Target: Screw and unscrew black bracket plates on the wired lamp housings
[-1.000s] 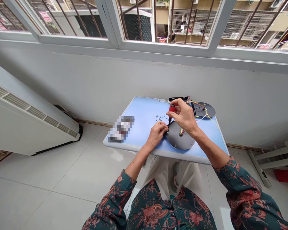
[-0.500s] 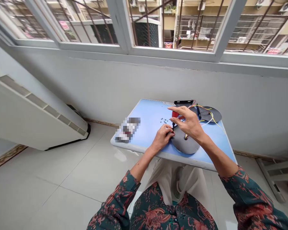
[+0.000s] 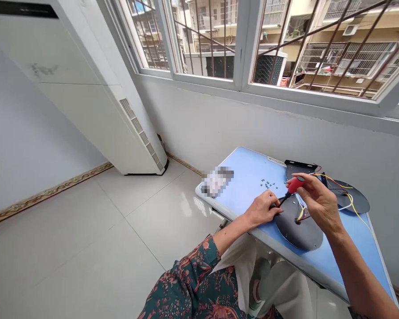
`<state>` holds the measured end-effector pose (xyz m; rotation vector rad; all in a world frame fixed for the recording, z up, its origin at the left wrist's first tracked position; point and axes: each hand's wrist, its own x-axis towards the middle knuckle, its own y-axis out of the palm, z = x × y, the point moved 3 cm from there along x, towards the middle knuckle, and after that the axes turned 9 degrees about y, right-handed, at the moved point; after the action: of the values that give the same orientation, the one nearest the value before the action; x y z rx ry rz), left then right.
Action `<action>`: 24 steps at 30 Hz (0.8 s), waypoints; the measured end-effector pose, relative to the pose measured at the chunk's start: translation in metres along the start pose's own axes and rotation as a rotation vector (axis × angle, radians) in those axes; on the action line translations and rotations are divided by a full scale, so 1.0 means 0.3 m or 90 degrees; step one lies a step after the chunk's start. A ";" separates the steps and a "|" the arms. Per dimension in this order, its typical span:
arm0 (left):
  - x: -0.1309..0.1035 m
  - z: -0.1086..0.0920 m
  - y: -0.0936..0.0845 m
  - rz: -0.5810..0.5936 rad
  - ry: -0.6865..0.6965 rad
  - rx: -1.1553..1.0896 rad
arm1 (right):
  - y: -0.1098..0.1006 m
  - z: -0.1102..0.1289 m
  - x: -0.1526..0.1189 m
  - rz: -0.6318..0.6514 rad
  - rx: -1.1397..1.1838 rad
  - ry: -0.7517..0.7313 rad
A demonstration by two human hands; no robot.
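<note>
My right hand (image 3: 319,204) has its fingers around the red handle of a screwdriver (image 3: 295,183). The screwdriver leans, and its dark shaft runs down and left to the fingers of my left hand (image 3: 263,209). Those fingers are pinched together at the left rim of a dark round plate (image 3: 301,232); what lies between them is too small to make out. Yellow, white and red wires (image 3: 299,213) come out of a hole in the plate. Several small screws (image 3: 268,183) lie scattered beyond my left hand.
The light blue table (image 3: 244,170) stands by the wall under the window. A second dark round plate (image 3: 355,199) with wires and a black bracket (image 3: 301,167) lie at its far right. A blurred-out item (image 3: 217,181) is on the left, and a tall white air conditioner (image 3: 119,119) stands beyond.
The view has turned left, so the table sits further right. The screwdriver has gone from upright to slanted, and my right hand's spread fingers have closed more around its handle. My left hand stays at the plate's rim.
</note>
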<state>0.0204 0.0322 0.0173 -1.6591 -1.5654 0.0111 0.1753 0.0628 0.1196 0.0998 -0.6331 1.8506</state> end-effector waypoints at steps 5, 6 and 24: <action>0.008 -0.065 -0.019 0.104 -0.059 0.132 | -0.024 -0.020 0.006 0.022 -0.003 0.002; 0.010 -0.079 -0.023 0.131 -0.074 0.166 | -0.023 -0.020 0.005 0.018 -0.021 -0.004; -0.028 -0.104 -0.006 0.213 0.002 0.420 | -0.124 -0.013 0.016 -0.243 0.112 -0.135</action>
<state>0.0335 0.0081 0.0344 -1.3525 -1.0917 0.6305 0.2077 0.0773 0.1319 0.5049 -0.5503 1.5308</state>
